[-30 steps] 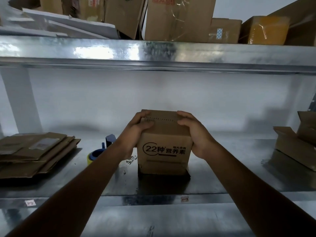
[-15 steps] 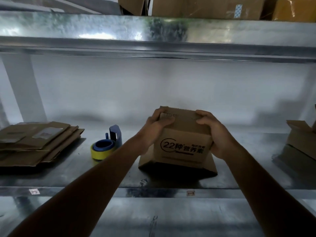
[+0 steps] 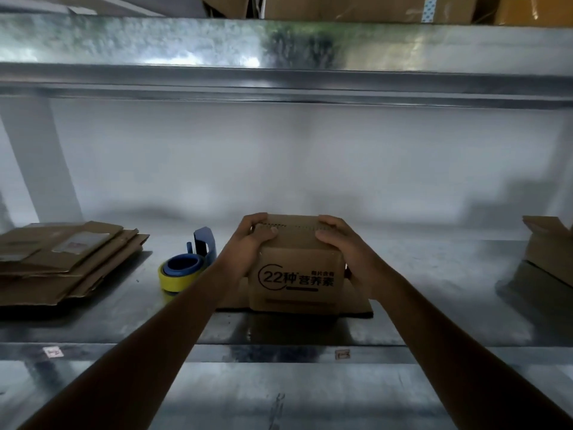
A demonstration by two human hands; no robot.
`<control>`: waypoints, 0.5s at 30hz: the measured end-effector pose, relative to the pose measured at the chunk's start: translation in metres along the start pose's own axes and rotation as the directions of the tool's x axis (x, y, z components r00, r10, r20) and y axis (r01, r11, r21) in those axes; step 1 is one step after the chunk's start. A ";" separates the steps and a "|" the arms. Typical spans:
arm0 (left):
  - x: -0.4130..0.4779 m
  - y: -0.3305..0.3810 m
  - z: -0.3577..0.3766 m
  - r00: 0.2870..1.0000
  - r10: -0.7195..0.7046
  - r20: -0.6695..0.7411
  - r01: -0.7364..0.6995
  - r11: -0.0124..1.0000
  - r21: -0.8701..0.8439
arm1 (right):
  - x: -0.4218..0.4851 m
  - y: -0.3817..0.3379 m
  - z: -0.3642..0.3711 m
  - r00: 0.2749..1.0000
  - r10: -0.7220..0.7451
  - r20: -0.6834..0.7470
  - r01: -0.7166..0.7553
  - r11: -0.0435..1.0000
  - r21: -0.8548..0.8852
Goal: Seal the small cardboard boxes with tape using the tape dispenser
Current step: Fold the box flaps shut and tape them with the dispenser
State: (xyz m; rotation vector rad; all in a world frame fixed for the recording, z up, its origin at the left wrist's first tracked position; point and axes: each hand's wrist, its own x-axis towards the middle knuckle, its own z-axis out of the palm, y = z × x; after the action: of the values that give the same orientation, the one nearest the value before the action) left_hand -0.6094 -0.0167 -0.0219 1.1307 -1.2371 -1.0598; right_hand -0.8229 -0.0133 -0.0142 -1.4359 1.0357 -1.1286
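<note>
- The left hand and right hand are staying apart from each other, each clamping on one upper end of the box. The fingers are curling over its top edge and the thumbs are lying on the top face.
- The box is sitting upright mid-counter, its printed side facing the person. A perforated line is running across the top between the hands, and flaps are splaying out at its foot.
- It is looking light and fairly stiff, though thin walls would likely be giving under a hard squeeze. Holding it by the side walls near the corners seems best, leaving the seam free for tape.
- The dispenser, carrying a yellow roll, is lying near the box on its left and not touching it. The left forearm is passing just beside it, so that hand seems the handier one for fetching it.
- A stack of flattened cartons is lying further left, and an open carton is sitting far right, both well apart from the box.
- A shelf is hanging overhead.
</note>
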 end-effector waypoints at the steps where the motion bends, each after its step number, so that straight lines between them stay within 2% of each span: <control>1: 0.001 0.000 -0.003 1.000 -0.021 0.000 0.021 1.000 0.016 | 0.003 0.000 0.002 1.000 0.001 -0.008 -0.002 1.000 -0.029; 4: 0.004 -0.004 -0.005 1.000 -0.006 0.001 0.006 0.999 0.050 | 0.007 0.002 0.003 0.998 -0.050 -0.043 0.045 0.993 -0.112; 6: 0.012 -0.010 -0.007 0.996 0.084 -0.010 -0.082 0.991 0.103 | 0.008 0.002 -0.002 0.983 -0.170 -0.064 0.141 0.937 -0.319; 8: 0.017 -0.013 -0.009 0.987 0.160 -0.030 -0.152 0.972 0.181 | 0.011 -0.005 -0.009 0.942 -0.335 -0.010 0.255 0.734 -0.630; 10: 0.018 -0.014 -0.009 0.987 0.158 -0.028 -0.150 0.971 0.186 | 0.011 -0.018 -0.006 0.908 -0.396 0.133 0.335 0.500 -0.799; 12: 0.020 -0.016 -0.008 0.992 0.126 -0.029 -0.122 0.985 0.124 | 0.011 -0.028 0.005 0.925 -0.310 0.218 0.338 0.412 -0.847; 15: 0.023 -0.022 -0.011 0.989 0.146 -0.037 -0.142 0.985 0.097 | 0.013 -0.029 0.020 0.935 -0.260 0.244 0.320 0.313 -0.894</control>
State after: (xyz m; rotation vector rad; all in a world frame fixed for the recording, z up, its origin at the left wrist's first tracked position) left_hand -0.5974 -0.0419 -0.0401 1.1118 -1.3242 -0.8713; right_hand -0.7998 -0.0177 0.0144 -2.6614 1.5298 -0.6653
